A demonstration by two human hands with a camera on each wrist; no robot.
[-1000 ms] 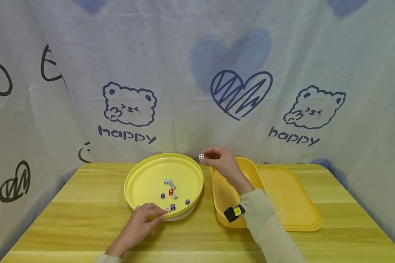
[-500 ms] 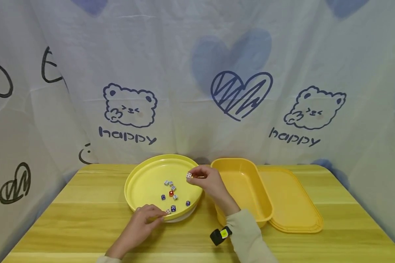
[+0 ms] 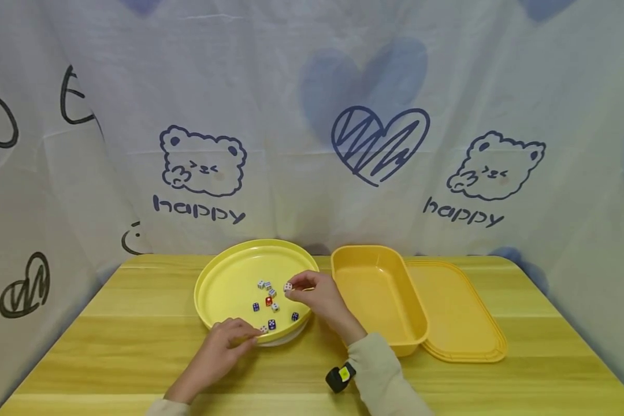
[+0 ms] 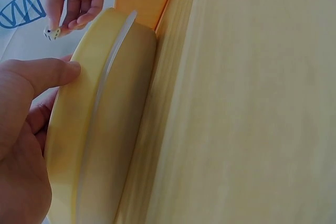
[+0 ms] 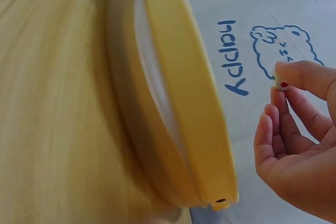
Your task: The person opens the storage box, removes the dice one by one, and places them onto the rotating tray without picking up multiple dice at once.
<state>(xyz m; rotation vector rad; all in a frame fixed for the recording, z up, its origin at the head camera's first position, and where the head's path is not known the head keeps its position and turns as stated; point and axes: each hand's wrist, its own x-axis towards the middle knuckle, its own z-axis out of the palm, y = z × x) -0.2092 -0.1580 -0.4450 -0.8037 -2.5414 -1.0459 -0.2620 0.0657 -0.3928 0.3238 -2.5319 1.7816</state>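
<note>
My right hand (image 3: 325, 300) pinches a white die (image 3: 288, 286) between thumb and fingertips, above the right part of a round yellow tray (image 3: 226, 289). In the right wrist view the same die (image 5: 282, 81) shows a red pip on one face. My left hand (image 3: 221, 349) grips the tray's near rim, its thumb (image 4: 63, 73) on the outer wall and the other fingers over the inside. Several small dice lie loose in the tray: white ones (image 3: 261, 284), dark blue ones (image 3: 256, 307) and a red one (image 3: 268, 301). One white die (image 3: 263, 329) lies by the left fingertips.
A deep orange-yellow box (image 3: 377, 294) stands right of the tray, with no lid on it. Beside it a flat lid (image 3: 457, 312) of like colour lies on the wooden table (image 3: 109, 346). A printed cloth (image 3: 291, 115) hangs behind the table.
My right hand has moved left and down with the white die, from over the box's far left corner to over the tray. The left hand keeps its place on the rim.
</note>
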